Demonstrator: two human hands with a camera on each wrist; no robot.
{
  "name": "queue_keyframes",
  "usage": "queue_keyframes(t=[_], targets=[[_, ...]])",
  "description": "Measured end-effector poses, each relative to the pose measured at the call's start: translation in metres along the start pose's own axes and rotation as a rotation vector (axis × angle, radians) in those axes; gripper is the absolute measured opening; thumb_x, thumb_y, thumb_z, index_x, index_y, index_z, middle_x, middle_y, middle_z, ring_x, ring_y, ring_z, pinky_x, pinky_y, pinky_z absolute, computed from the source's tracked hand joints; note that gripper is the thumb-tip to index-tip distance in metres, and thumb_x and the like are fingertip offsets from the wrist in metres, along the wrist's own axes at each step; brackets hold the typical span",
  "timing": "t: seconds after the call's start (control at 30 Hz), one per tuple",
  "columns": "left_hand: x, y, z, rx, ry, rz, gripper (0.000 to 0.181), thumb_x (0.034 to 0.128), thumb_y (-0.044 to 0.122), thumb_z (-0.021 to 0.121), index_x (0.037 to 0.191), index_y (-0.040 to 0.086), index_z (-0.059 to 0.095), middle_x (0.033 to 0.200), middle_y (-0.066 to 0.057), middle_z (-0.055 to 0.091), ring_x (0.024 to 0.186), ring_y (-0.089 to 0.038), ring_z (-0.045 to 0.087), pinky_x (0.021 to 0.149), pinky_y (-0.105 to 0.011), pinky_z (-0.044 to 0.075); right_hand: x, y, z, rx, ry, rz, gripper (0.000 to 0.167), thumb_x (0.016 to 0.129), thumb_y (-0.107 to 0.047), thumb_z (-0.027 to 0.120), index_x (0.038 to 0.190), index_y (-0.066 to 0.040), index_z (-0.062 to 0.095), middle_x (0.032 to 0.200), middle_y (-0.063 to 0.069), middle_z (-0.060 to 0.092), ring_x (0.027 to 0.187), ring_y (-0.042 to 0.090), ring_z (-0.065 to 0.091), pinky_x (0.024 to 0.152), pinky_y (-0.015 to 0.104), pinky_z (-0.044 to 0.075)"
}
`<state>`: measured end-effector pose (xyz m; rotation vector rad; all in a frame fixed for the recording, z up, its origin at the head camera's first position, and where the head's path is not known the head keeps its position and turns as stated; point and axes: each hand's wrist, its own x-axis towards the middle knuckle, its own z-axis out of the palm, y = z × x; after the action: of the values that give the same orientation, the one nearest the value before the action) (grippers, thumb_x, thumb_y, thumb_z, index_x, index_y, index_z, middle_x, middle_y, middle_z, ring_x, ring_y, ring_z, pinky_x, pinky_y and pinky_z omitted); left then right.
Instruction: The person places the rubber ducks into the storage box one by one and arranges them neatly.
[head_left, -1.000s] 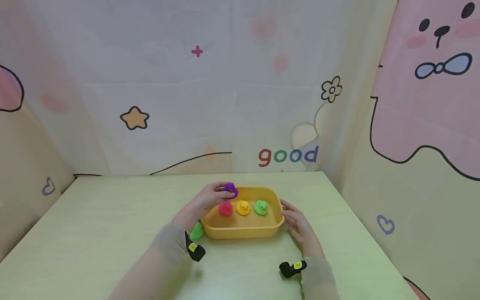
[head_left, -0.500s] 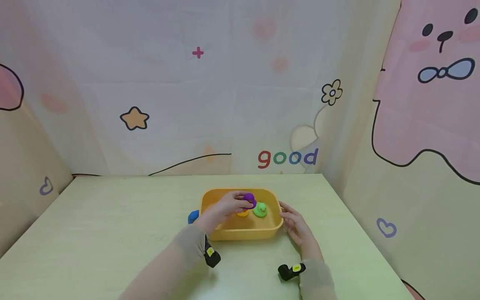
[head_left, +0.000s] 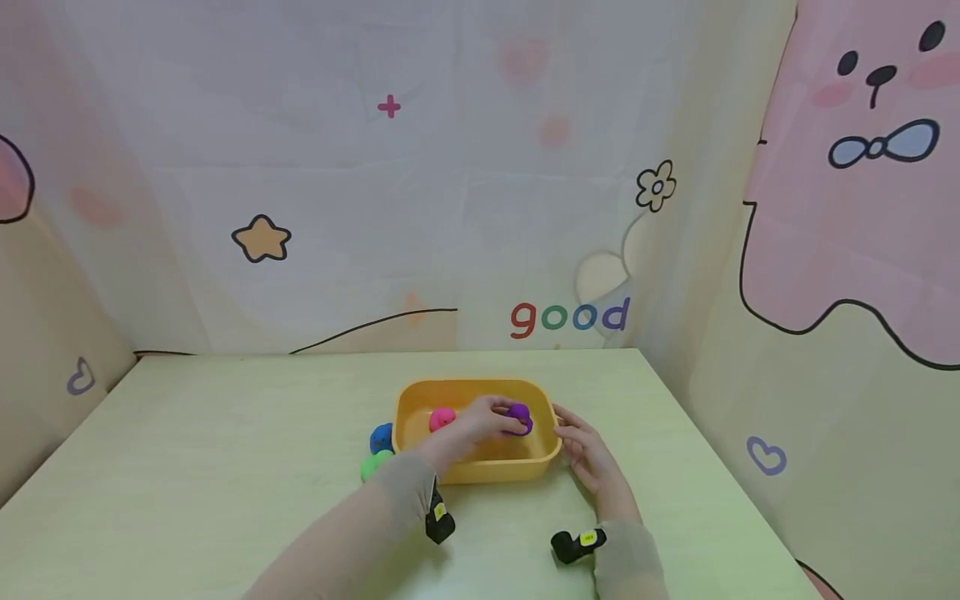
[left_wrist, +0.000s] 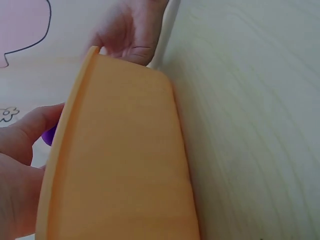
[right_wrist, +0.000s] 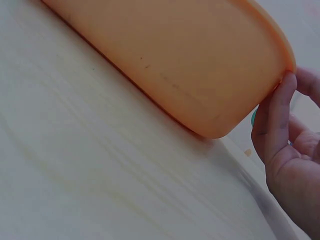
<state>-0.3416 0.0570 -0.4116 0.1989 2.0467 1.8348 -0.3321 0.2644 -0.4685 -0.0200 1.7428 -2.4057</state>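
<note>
Yellow-orange tray: the plastic tray (head_left: pixel 491 472) stands on the pale wood-grained table (head_left: pixel 225 467), its long side facing the person.
Left hand: the left hand (head_left: pixel 480 423) reaches over the tray's near wall into its right half; fingers and thumb are brought together in a pinch on the purple toy duck.
Purple toy duck: the purple toy duck (head_left: pixel 519 417) is within the tray's rim, toward the right end; whether it touches the tray floor cannot be told.
Right hand: the right hand (head_left: pixel 588 458) is at the tray's right end, its fingers partly bent and touching the rim corner; whether they grip the rim or only rest against it cannot be told.
Pink toy duck: the pink toy duck (head_left: pixel 442 418) sits inside the tray, in its left half, partly covered by the left hand.
Blue toy: the blue toy (head_left: pixel 381 437) is on the table just beside the tray's left end.
Green toy: the green toy (head_left: pixel 375 464) is next to the blue one, by the tray's near left corner, partly behind the left sleeve (head_left: pixel 360 525).
Wrist cameras: one black wrist camera (head_left: pixel 439 518) is in front of the tray on the left arm; the other is on the right.
Backdrop: the lettering "good" (head_left: pixel 570 317) is behind the tray and higher.
</note>
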Motion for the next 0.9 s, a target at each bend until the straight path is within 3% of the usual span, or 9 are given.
queue_keyframes(t=[0.27,0.63,0.9], targets=[[-0.001,-0.007,0.006,0.169,0.02,0.019,0.044,0.0832,0.006,0.075,0.123,-0.005,0.059,0.117,-0.019,0.064,0.107,-0.03,0.063,0.099,-0.038,0.052,0.0,0.0,0.002,0.016,0.03,0.03,0.054,0.098,-0.001,0.047,0.149,0.002,0.032,0.106,0.0,0.054,0.077,0.003,0.057,0.065,0.01,0.049],[-0.001,-0.008,0.014,0.406,-0.008,0.039,0.032,0.0802,0.007,0.079,0.109,0.001,0.068,0.102,-0.012,0.067,0.095,-0.022,0.059,0.093,-0.036,0.054,0.0,0.002,-0.001,0.001,-0.004,-0.011,0.043,0.097,-0.002,0.048,0.14,-0.004,0.049,0.103,-0.002,0.055,0.075,0.002,0.059,0.064,0.01,0.049],[0.0,-0.007,0.018,0.573,0.007,0.05,0.025,0.0787,0.006,0.08,0.102,0.001,0.071,0.098,-0.009,0.069,0.09,-0.019,0.06,0.09,-0.034,0.055,0.0,0.0,0.001,0.016,0.036,0.02,0.049,0.096,0.0,0.048,0.144,-0.001,0.042,0.104,0.0,0.056,0.074,0.004,0.058,0.064,0.011,0.048]])
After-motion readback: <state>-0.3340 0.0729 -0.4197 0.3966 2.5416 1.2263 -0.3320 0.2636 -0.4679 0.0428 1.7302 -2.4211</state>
